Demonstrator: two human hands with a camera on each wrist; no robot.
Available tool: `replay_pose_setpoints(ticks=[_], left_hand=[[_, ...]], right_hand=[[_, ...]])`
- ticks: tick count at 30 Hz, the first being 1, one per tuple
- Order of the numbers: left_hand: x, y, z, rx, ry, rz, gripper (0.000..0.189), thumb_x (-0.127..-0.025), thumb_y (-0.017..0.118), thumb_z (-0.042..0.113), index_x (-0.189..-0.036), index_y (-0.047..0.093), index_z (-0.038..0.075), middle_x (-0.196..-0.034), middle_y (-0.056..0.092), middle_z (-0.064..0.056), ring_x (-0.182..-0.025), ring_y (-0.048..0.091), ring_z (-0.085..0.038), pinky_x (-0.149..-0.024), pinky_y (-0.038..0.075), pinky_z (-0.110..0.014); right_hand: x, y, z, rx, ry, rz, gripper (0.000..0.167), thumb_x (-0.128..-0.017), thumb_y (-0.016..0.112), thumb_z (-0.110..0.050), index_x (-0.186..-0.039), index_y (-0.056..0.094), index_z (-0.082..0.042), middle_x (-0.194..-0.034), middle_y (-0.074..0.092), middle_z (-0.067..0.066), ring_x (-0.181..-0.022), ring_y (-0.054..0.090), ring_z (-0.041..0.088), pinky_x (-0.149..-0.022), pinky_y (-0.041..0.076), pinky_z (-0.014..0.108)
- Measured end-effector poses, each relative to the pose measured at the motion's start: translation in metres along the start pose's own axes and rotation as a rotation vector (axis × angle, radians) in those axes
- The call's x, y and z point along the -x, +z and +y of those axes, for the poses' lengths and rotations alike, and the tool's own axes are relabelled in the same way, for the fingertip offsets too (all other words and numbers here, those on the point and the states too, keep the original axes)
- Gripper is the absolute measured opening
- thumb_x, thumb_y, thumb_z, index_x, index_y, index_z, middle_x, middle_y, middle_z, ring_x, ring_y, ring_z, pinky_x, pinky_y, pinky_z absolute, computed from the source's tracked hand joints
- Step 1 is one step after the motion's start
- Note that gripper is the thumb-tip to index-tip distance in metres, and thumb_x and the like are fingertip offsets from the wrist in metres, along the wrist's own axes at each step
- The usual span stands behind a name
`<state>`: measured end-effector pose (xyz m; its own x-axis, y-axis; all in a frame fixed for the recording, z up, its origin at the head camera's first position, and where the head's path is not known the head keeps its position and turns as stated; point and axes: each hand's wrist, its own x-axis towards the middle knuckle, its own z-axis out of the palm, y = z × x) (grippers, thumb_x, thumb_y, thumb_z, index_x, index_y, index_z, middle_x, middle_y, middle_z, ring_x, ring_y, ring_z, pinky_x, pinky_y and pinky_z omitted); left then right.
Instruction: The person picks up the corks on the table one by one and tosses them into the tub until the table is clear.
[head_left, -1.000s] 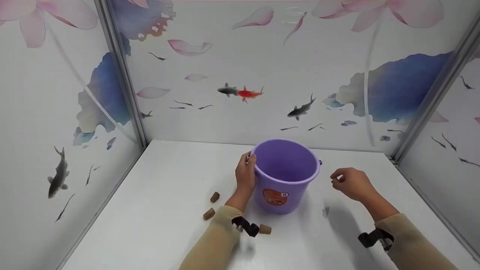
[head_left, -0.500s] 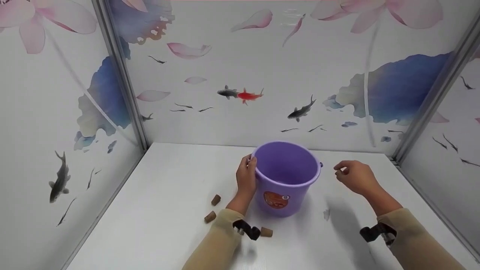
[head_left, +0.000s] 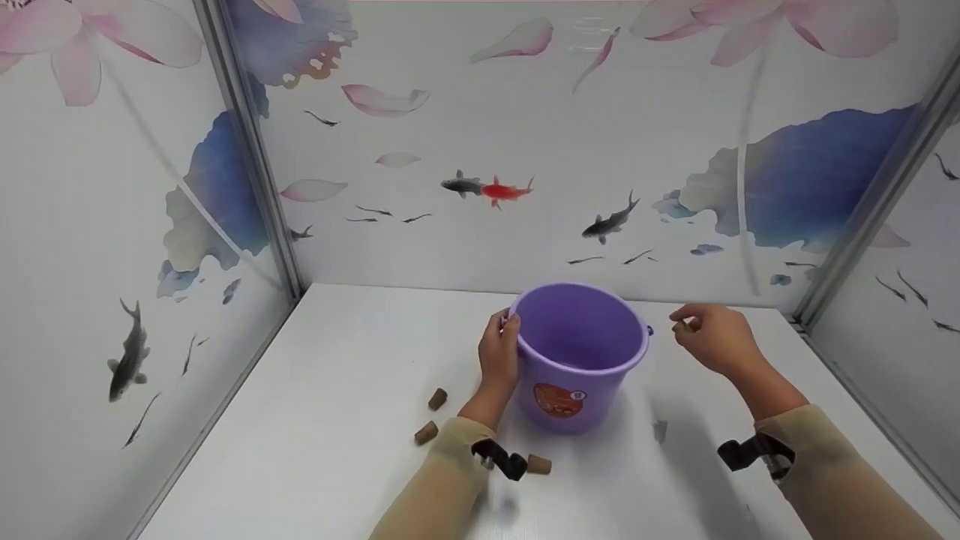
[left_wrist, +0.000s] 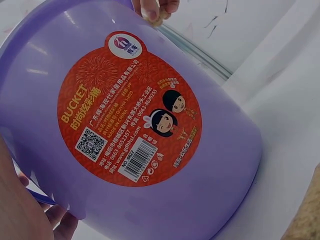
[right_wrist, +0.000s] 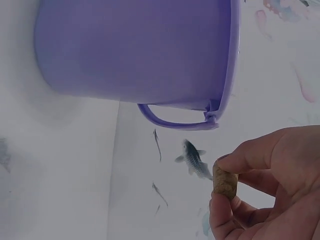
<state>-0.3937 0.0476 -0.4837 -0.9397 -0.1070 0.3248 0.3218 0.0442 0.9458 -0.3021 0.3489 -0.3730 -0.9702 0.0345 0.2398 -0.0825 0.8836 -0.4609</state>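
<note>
"Where's the left hand (head_left: pixel 499 352)?"
"I see it holding the bucket (head_left: pixel 604 386) at its rim."
"And the right hand (head_left: pixel 716 339)?"
"Pinching a cork (right_wrist: pixel 225 182) near the bucket. Three other corks (head_left: pixel 539 465) lie on the table (head_left: pixel 360 352)."

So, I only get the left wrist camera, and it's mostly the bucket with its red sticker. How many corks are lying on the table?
Observer: Three corks lie on the table: two to the left of the left sleeve and one to the right of it.
Operator: Cool! Is the right hand above the bucket?
Observer: No, the head view shows that hand off to the bucket's right side, apart from it.
</note>
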Motion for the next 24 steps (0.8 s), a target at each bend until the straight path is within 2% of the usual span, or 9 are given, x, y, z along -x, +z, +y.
replay_pose_setpoints(ticks=[5,9,15,24], left_hand=[[0.000,0.003,-0.001,0.011,0.007,-0.005,0.050,-0.104,0.049,0.039,-0.136,0.067,0.004,-0.135,0.072,-0.015,-0.128,0.066,-0.032,-0.110,0.052,-0.050],[0.000,0.001,0.000,0.024,-0.013,-0.010,0.050,-0.104,0.050,0.038,-0.137,0.066,0.005,-0.137,0.071,-0.016,-0.129,0.066,-0.032,-0.111,0.053,-0.050],[-0.003,-0.002,0.004,0.026,0.002,0.000,0.049,-0.104,0.051,0.038,-0.136,0.066,0.004,-0.134,0.071,-0.016,-0.126,0.066,-0.032,-0.110,0.053,-0.050],[0.001,0.002,0.001,0.030,-0.002,-0.001,0.049,-0.104,0.051,0.038,-0.135,0.067,0.004,-0.134,0.072,-0.017,-0.125,0.067,-0.032,-0.109,0.053,-0.051]], right_hand=[[-0.002,-0.006,-0.011,0.022,0.018,0.007,0.032,-0.101,0.060,-0.016,-0.125,0.073,0.001,-0.103,0.076,0.022,-0.081,0.066,0.027,-0.064,0.048,0.033],[-0.006,-0.009,-0.019,0.012,0.021,0.009,0.033,-0.101,0.060,-0.017,-0.126,0.074,0.000,-0.104,0.076,0.023,-0.080,0.065,0.026,-0.063,0.048,0.032],[-0.011,-0.012,-0.034,-0.022,0.001,0.021,0.032,-0.101,0.062,-0.017,-0.125,0.075,-0.001,-0.104,0.076,0.023,-0.078,0.065,0.026,-0.064,0.049,0.033],[-0.016,0.001,-0.050,-0.056,0.003,0.016,0.032,-0.101,0.061,-0.017,-0.125,0.075,-0.001,-0.106,0.077,0.023,-0.084,0.072,0.029,-0.069,0.054,0.036]])
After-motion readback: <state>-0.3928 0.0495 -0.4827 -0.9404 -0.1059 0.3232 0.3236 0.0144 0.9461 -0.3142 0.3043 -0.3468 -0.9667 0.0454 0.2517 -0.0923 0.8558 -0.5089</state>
